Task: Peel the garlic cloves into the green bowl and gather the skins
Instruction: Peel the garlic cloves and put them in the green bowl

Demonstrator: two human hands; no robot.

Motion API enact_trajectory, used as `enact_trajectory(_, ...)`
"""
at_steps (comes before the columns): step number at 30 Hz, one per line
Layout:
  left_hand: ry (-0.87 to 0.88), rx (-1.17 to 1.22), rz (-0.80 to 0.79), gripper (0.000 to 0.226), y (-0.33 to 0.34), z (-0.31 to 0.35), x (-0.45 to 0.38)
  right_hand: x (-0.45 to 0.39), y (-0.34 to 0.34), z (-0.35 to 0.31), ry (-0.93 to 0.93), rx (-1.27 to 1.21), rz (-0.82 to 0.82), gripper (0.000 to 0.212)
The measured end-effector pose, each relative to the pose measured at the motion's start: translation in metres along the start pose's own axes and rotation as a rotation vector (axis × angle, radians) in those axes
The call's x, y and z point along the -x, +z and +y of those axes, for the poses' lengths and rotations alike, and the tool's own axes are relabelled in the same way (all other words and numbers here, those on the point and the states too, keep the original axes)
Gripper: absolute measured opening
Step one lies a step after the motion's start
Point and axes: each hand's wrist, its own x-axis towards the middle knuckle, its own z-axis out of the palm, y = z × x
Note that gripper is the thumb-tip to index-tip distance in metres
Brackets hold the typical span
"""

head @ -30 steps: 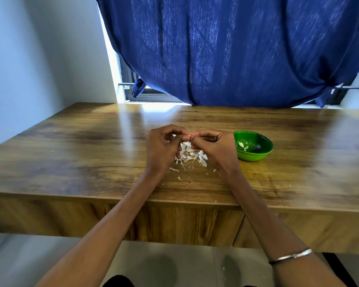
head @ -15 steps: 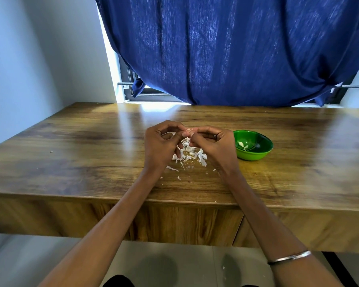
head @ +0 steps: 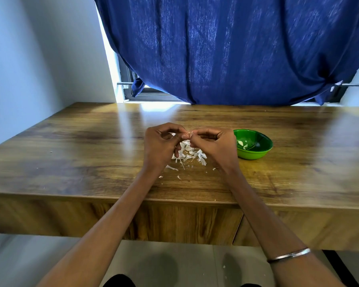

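Both hands, left (head: 160, 145) and right (head: 214, 146), pinch one clove (head: 188, 134) above the skins (head: 190, 154); a few peeled cloves (head: 243, 144) lie in the bowl (head: 255, 155), gathering apparently undone.

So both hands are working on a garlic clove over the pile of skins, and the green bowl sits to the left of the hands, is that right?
Not quite. The head view shows the green bowl to the right of the hands, beside the right hand. The rest holds: the left hand and right hand pinch a clove over the skins.
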Motion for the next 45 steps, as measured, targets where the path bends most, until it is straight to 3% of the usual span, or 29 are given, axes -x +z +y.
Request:
enact_trajectory(11,0.007,-0.094,-0.048,0.016,0.005,0.004,0.004,0.001,0.001,-0.002,0.062,-0.019,0.006,0.013)
enact_trajectory(21,-0.100,0.149,-0.100,0.014,0.005,0.005,0.002,-0.003,0.002,-0.002,0.284,-0.341,-0.066,0.016)
enact_trajectory(31,-0.183,0.217,-0.055,0.011,0.005,0.003,0.001,-0.004,0.003,-0.006,0.316,-0.366,-0.050,0.013)
enact_trajectory(34,-0.188,0.207,-0.015,0.010,0.004,0.001,-0.001,-0.003,0.003,-0.006,0.276,-0.268,-0.038,0.009)
enact_trajectory(40,-0.215,0.222,-0.007,0.005,0.003,0.000,-0.002,-0.001,0.005,0.012,0.007,0.412,-0.021,0.014)
enact_trajectory(42,-0.218,0.231,-0.024,0.005,0.002,0.002,0.000,-0.002,0.005,0.011,-0.012,0.432,-0.039,0.003)
enact_trajectory(45,-0.234,0.242,-0.033,0.004,0.003,0.005,0.000,-0.001,0.004,0.008,-0.009,0.383,-0.073,0.015)
